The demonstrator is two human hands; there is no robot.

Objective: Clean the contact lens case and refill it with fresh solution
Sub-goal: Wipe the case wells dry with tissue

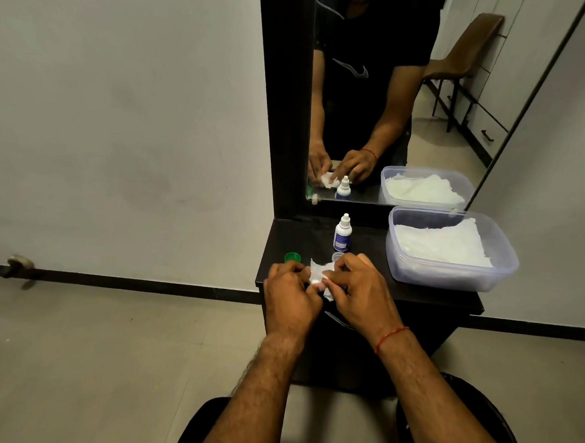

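Both hands meet over the dark shelf (306, 241). My left hand (290, 291) and my right hand (362, 290) pinch a crumpled white tissue (318, 274) between their fingertips. A small white piece, apparently the lens case (315, 282), shows inside the tissue, mostly hidden by fingers. A green cap (292, 256) lies on the shelf just beyond my left hand. A clear cap (337, 256) sits just beyond my right fingers. The small white solution bottle (343, 233) with a blue label stands upright behind it, closed.
A clear plastic tub (499, 273) lined with white tissue sits at the shelf's right end. A mirror (379, 89) rises behind the shelf and reflects the hands, bottle and tub. The shelf is narrow, with floor to the left.
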